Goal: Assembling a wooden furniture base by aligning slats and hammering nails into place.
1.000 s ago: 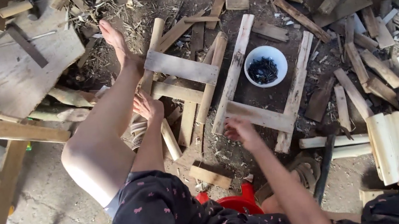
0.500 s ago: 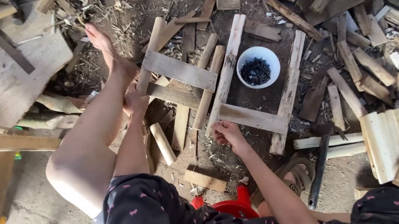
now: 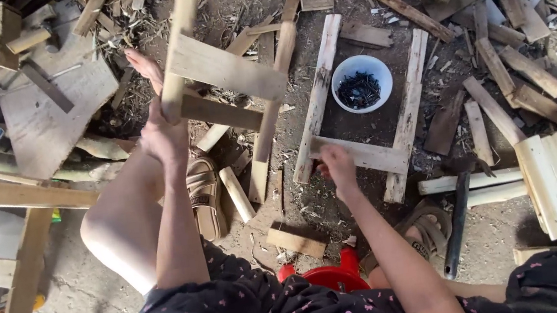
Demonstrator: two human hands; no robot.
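Left hand: left hand (image 3: 162,132) is wrapped tight around one rail of a wooden frame (image 3: 225,77), gripping near the rail's lower end; the frame is lifted off the ground and tilts up and away from the person.
Right hand: right hand (image 3: 337,165) reaches down to a second wooden frame (image 3: 364,152) that lies flat on the dirt; the fingers curl over its near crosspiece, but whether they pinch it or only rest on it cannot be told from this angle.
Raised frame: two long rails joined by flat cross slats, its long axis running from the left hand up toward the top of the view, slightly to the right; its far end passes out of the picture.
Flat frame: its two rails run away from the person, the crosspiece lies across them at the near end, and it sits just right of the raised frame.
Key relation: the raised frame lies up and to the left of the flat one, the two long axes close to parallel; the left hand alone carries the raised piece, the right hand is the nearer one to the frame on the ground.
Bowl: white bowl (image 3: 361,82) of dark nails sits on the ground inside the flat frame, between its rails, beyond the right hand.
Hammer: dark-handled hammer (image 3: 460,215) lies on the ground to the right of the right arm, apart from both hands.
Seat: red stool (image 3: 323,280) shows beneath the person.
Surroundings: scrap wood (image 3: 496,63) is scattered over the dirt on all sides; a sandal (image 3: 205,195) lies below the raised frame.
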